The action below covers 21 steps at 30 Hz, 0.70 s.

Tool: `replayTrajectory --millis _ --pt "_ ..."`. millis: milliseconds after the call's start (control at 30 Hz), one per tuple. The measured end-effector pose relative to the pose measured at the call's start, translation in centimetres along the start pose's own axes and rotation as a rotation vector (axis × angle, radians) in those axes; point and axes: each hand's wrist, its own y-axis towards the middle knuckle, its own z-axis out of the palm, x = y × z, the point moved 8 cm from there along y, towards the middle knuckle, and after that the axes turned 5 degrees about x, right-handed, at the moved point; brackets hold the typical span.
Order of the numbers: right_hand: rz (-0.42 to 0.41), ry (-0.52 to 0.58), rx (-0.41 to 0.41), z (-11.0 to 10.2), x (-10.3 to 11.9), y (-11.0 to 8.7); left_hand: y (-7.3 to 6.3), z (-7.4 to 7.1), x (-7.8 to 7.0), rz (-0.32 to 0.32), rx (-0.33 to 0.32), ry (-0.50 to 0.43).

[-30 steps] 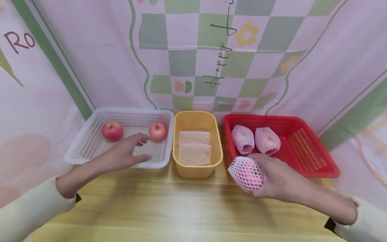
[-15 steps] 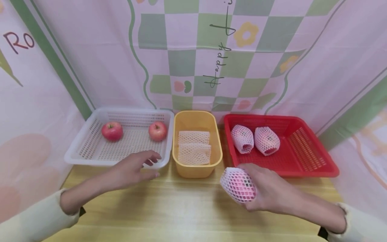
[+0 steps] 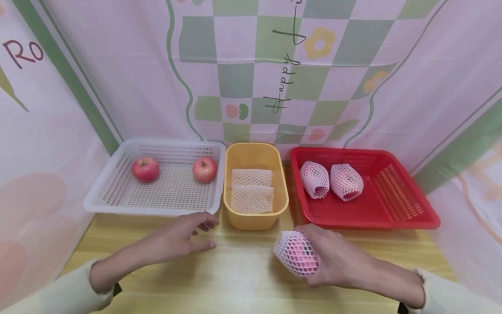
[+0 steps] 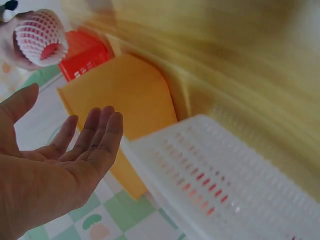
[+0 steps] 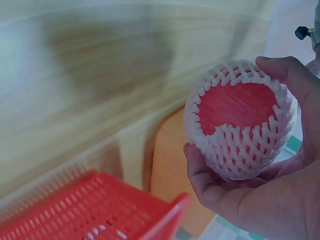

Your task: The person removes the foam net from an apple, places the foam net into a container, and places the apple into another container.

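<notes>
My right hand [image 3: 337, 257] grips an apple in a white foam net [image 3: 296, 254] above the table, in front of the red basket [image 3: 408, 224]. In the right wrist view, red skin shows through the open end of the netted apple [image 5: 239, 120], with thumb and fingers curled round its sides. My left hand [image 3: 184, 237] holds nothing and hovers before the white basket [image 3: 157, 211]. Its fingers look relaxed and parted from the thumb in the left wrist view. Two bare apples [image 3: 145, 169] lie in the white basket, and two netted apples [image 3: 347, 181] in the red one.
Between the baskets stands a yellow bin [image 3: 256, 222] holding flat foam nets [image 3: 252, 198]. All three containers line the back of the wooden table [image 3: 235, 279], against a patterned cloth [image 3: 274, 78].
My right hand has carried the netted apple from the red basket's front rim toward the table's middle and nearer me. The left hand has drawn back from over the white basket, moving right.
</notes>
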Motion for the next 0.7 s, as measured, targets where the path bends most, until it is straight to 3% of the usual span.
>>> replayTrajectory --millis 133,367,700 --pt "0.003 0.002 0.019 0.9 0.0 0.1 0.1 1.0 0.4 0.001 0.02 -0.033" --pt "-0.028 0.018 0.007 1.8 0.2 0.6 0.9 2.7 0.5 0.079 0.019 -0.085" --pt "-0.116 -0.016 -0.038 3.6 0.7 1.0 2.5 5.6 0.4 0.101 0.047 -0.255"
